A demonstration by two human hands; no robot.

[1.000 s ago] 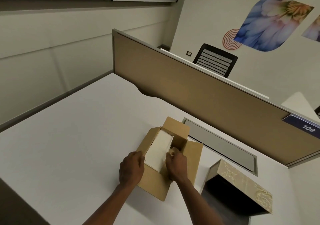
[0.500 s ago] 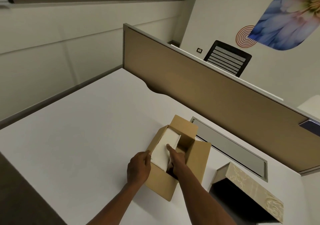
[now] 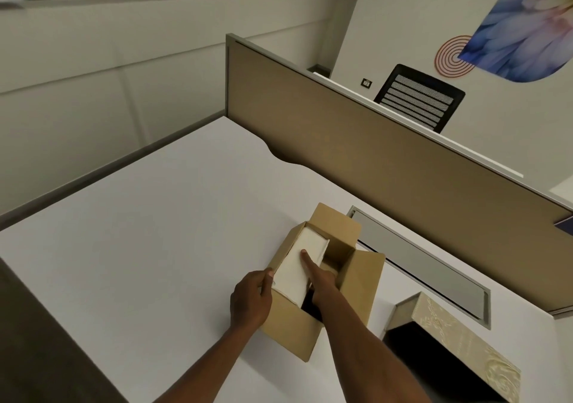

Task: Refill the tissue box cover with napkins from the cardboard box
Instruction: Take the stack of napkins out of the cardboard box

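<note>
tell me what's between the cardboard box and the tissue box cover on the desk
Nothing: in the head view only a bare strip of white desk separates the cardboard box from the tissue box cover.

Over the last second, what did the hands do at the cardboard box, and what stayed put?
The right hand went from the stack's near edge to reaching into the cardboard box beside the napkin stack, index finger now laid along its top. The left hand stays at the box's left wall, thumb on the stack. The stack is not lifted out. The tissue box cover lies unmoved.
</note>
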